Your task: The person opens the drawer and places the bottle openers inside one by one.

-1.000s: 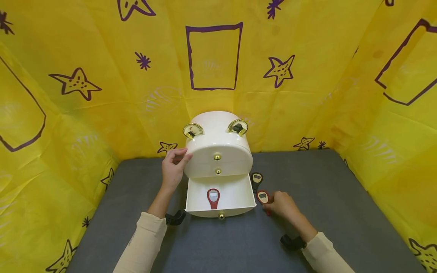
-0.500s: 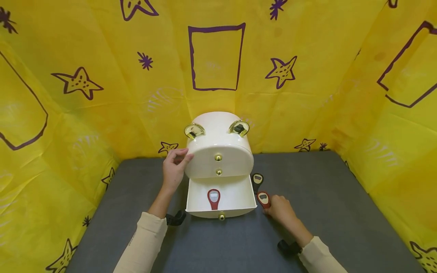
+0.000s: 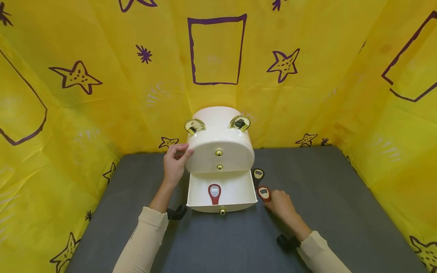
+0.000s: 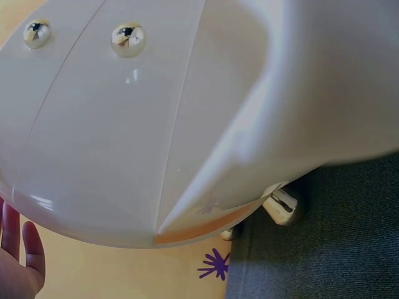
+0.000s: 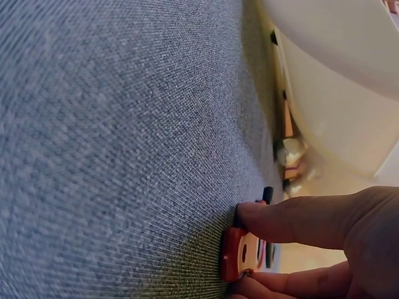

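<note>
A white storage box [image 3: 219, 132] with gold ears and gold knobs stands at the back; its bottom drawer [image 3: 235, 189] is pulled out. In that drawer lies a bottle opener with a red rim and grey face [image 3: 214, 190]. My left hand [image 3: 174, 165] touches the box's left side with fingertips and thumb, seen also at the lower left of the left wrist view. Just right of the drawer, my right hand [image 3: 281, 204] pinches a red bottle opener with a cream face [image 3: 264, 193] between thumb and fingers, low at the tabletop. A black bottle opener [image 3: 257, 176] lies behind it.
A dark grey cloth-covered table [image 3: 218, 246] lies beneath everything. Yellow patterned sheets [image 3: 119, 113] close off the back and both sides. The drawer's front wall with its gold knob [image 3: 222, 211] juts toward me. Black straps [image 3: 286, 242] sit at my wrists.
My right hand has shifted slightly left and covers the handle of the cream-faced bottle opener, which showed below the fingers earlier. The left hand stays at the box. The head view has tilted slightly.
</note>
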`<move>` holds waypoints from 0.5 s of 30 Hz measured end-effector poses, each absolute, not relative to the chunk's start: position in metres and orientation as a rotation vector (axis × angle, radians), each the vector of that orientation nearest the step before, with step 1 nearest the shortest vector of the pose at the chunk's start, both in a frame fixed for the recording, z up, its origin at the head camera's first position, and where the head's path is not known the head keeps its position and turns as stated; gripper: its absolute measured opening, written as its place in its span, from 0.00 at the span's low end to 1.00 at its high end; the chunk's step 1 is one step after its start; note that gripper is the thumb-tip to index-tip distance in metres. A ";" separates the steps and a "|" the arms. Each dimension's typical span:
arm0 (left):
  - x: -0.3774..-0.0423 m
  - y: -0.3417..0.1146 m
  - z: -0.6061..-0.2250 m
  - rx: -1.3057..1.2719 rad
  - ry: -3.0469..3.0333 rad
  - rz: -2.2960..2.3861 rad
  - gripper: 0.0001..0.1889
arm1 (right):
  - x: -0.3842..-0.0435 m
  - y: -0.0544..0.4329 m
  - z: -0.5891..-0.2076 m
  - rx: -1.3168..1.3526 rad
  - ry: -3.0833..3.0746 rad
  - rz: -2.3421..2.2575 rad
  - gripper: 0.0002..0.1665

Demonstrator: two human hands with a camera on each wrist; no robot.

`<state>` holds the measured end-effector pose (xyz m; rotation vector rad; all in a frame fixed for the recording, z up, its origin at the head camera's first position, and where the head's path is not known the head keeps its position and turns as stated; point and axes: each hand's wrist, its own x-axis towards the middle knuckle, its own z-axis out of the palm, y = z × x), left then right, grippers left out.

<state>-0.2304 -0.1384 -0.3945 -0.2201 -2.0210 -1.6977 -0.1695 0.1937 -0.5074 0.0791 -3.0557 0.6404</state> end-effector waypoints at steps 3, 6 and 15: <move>-0.232 -0.138 -0.393 -0.233 -2.009 -1.691 0.12 | -0.171 0.194 -0.506 0.067 -3.055 0.636 0.21; -0.233 -0.137 -0.393 -0.241 -2.001 -1.679 0.12 | -0.172 0.193 -0.505 0.070 -3.047 0.636 0.19; -0.230 -0.139 -0.396 -0.233 -2.019 -1.686 0.14 | -0.165 0.194 -0.504 -0.006 -3.059 0.699 0.12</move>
